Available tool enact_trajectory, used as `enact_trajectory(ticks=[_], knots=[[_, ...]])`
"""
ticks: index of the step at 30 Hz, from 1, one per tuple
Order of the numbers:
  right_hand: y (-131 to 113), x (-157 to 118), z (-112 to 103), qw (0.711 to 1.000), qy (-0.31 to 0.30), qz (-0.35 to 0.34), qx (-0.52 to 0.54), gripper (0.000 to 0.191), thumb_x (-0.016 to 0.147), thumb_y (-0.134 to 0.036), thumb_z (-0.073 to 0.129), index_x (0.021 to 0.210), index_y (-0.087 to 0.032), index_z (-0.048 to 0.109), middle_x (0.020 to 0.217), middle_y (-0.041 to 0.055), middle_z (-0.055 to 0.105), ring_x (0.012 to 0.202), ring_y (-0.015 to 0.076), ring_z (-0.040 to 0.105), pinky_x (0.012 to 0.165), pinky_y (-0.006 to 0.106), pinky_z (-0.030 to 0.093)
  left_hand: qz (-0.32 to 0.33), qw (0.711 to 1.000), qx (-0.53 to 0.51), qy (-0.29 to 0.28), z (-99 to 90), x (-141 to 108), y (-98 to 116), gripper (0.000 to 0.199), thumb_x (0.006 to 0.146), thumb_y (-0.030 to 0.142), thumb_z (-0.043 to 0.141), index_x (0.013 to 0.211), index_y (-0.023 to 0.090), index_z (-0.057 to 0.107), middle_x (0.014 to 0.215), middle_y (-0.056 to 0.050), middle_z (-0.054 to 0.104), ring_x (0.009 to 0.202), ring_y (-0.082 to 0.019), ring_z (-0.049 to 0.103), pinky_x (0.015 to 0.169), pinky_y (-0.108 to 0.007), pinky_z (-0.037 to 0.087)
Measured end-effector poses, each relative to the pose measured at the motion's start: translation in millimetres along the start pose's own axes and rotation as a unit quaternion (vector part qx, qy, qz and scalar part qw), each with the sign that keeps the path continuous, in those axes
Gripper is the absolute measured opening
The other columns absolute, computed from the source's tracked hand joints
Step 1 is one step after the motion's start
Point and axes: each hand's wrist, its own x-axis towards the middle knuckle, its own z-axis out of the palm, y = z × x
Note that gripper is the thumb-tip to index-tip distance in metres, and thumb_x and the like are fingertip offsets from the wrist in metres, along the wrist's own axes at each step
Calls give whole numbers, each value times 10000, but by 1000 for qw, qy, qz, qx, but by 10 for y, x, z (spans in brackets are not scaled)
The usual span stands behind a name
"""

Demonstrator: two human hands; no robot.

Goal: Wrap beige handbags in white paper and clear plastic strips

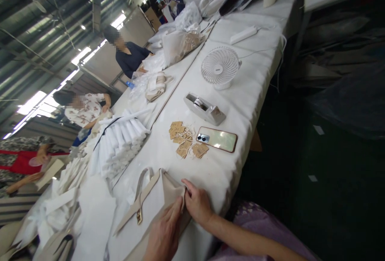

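Note:
A beige and white handbag point(156, 200) lies on the white-covered table in front of me. Its strap and a gold-coloured metal fitting point(139, 216) rest across the near face. My left hand point(165, 229) lies along the bag's upper side, its fingers together and pressed on the beige material near the corner. At that same corner my right hand point(197, 204) is closed, pinching the bag's edge between thumb and fingers. The two hands almost meet there. The undersides of the left fingers and the bag's lower part are hidden.
Beyond the hands lie brown paper tags point(183, 140) with white strings, a phone point(218, 139), a tape dispenser point(204, 108) and a white fan point(219, 68). White rolls point(120, 144) are piled to the left. Several people work along the table's far side.

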Motion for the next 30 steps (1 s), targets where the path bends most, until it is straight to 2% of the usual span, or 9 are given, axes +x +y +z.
enact_trajectory(ticks=[4, 7, 11, 15, 18, 23, 25, 27, 30], knots=[[1, 52, -15, 999, -25, 2, -33, 350, 840, -165, 446, 1103, -154, 676, 731, 66, 719, 666, 182, 651, 636, 256, 460, -8, 998, -52, -18, -18, -38, -25, 803, 776, 61, 413, 1499, 228, 107, 1451, -77, 429, 1268, -240, 476, 1007, -417, 480], [-5, 108, 8, 997, -50, 5, -61, 302, 829, -136, 438, 927, -185, 720, 790, 61, 732, 709, 170, 664, 648, 231, 461, -60, 994, -92, 0, 141, -62, 49, 835, 738, 14, 372, 1496, 254, 116, 1498, -53, 354, 1345, -244, 384, 1065, -477, 417], [-32, 195, -39, 991, -78, 5, -108, 426, 821, -86, 392, 1157, -155, 644, 1041, 104, 713, 926, 193, 671, 803, 266, 480, -97, 978, -185, 22, 479, -86, 108, 822, 742, -29, 311, 1495, 237, 117, 1541, -54, 247, 1405, -203, 273, 1126, -447, 343], [-140, 162, -239, 974, -158, -54, -152, 418, 818, -94, 424, 1171, -174, 634, 1048, 86, 711, 958, 188, 663, 831, 260, 481, -99, 966, -240, 20, 662, -93, 102, 814, 763, -22, 328, 1495, 256, 104, 1549, -52, 209, 1404, -197, 268, 1128, -419, 336], [-242, -6, -359, 958, -156, -112, -212, 362, 872, -159, 412, 1165, -163, 623, 996, 116, 703, 897, 229, 663, 810, 330, 491, -101, 962, -250, 37, 593, -69, 133, 798, 786, 10, 373, 1493, 274, 114, 1547, -54, 216, 1394, -208, 292, 1124, -412, 334], [-214, -115, -414, 888, -117, -376, -238, 318, 931, -210, 382, 1141, -195, 621, 1164, 120, 616, 1032, 222, 594, 899, 349, 468, -124, 951, -274, 65, 374, -32, 178, 779, 794, 43, 407, 1485, 294, 151, 1491, -52, 367, 1312, -205, 435, 1084, -400, 381], [-143, -88, -462, 877, -91, -399, -251, 322, 940, -261, 399, 1178, -166, 593, 1173, 148, 598, 1050, 238, 581, 889, 365, 480, -127, 953, -266, 67, 353, -37, 155, 791, 779, 34, 407, 1484, 292, 157, 1494, -57, 361, 1329, -211, 411, 1079, -400, 381], [-68, -104, -548, 879, -80, -375, -282, 302, 953, -306, 399, 1090, -155, 622, 1013, 132, 642, 920, 220, 616, 804, 343, 504, -123, 958, -251, 63, 359, -38, 117, 804, 766, 22, 407, 1486, 278, 155, 1507, -71, 331, 1355, -225, 369, 1076, -400, 379], [28, -247, -664, 839, -138, -408, -331, 259, 944, -290, 435, 1038, -179, 649, 944, 95, 676, 876, 203, 632, 796, 337, 486, -134, 957, -246, 72, 330, -6, 60, 803, 764, 26, 416, 1487, 262, 158, 1494, -83, 356, 1336, -235, 397, 1059, -385, 394]])
